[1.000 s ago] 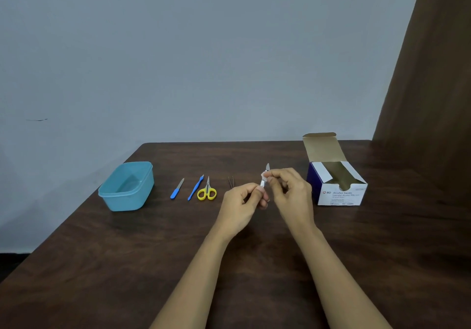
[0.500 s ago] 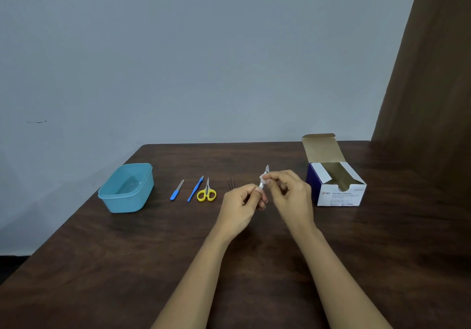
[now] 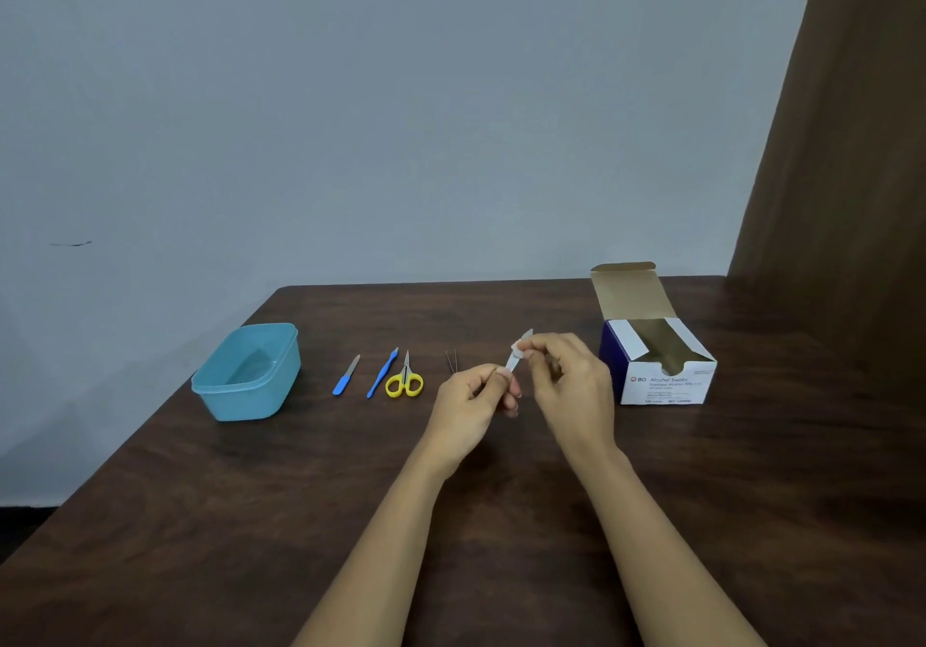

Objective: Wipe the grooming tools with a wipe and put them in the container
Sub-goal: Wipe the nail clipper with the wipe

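My left hand (image 3: pixel 476 398) grips the lower end of a small silver grooming tool (image 3: pixel 512 363) that points up and away. My right hand (image 3: pixel 571 386) pinches a small white wipe (image 3: pixel 517 348) around the tool's upper part; the metal tip pokes out above it. On the table lie a blue-handled nail file (image 3: pixel 345 376), a blue cuticle tool (image 3: pixel 382 373), yellow-handled scissors (image 3: pixel 405 379) and thin dark tweezers (image 3: pixel 451 360). At the left stands a light blue container (image 3: pixel 248 370), open, with nothing visible in it.
An open box of alcohol swabs (image 3: pixel 659 365) stands on the right of the dark wooden table (image 3: pixel 250 521), its flap raised. A grey wall runs behind, and a brown panel (image 3: pixel 852 195) rises at the right.
My right hand's pinch on the wipe has slid slightly along the tool's upper part. The tools on the table, the container and the box have not moved.
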